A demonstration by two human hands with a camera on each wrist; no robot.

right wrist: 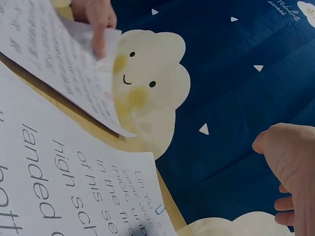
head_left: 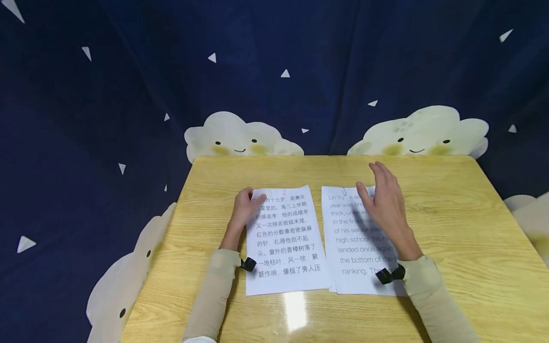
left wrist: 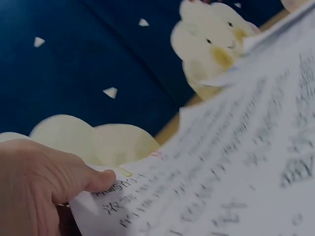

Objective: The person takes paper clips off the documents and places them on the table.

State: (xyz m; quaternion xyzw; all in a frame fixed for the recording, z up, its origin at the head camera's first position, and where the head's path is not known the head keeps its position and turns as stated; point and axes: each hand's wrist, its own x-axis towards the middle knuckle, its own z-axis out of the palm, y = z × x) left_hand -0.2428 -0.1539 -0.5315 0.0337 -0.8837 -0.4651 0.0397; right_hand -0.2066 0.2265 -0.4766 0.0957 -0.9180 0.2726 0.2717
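My left hand grips the upper left corner of a sheet with printed Chinese text, thumb on top. In the left wrist view the sheet bends up from the table. A yellow paper clip and a pink paper clip sit on its top edge. Beside it on the right lies a sheet with printed English text, with a bluish paper clip on its top edge. Above this sheet my right hand hovers, fingers extended and holding nothing. Its forearm and hand cover part of the English text.
Both sheets are on a wooden table. A dark blue curtain with white triangles and smiling clouds hangs behind and around it. A small paper corner shows between the two sheets near their bottom edges. Each wrist wears a small black camera.
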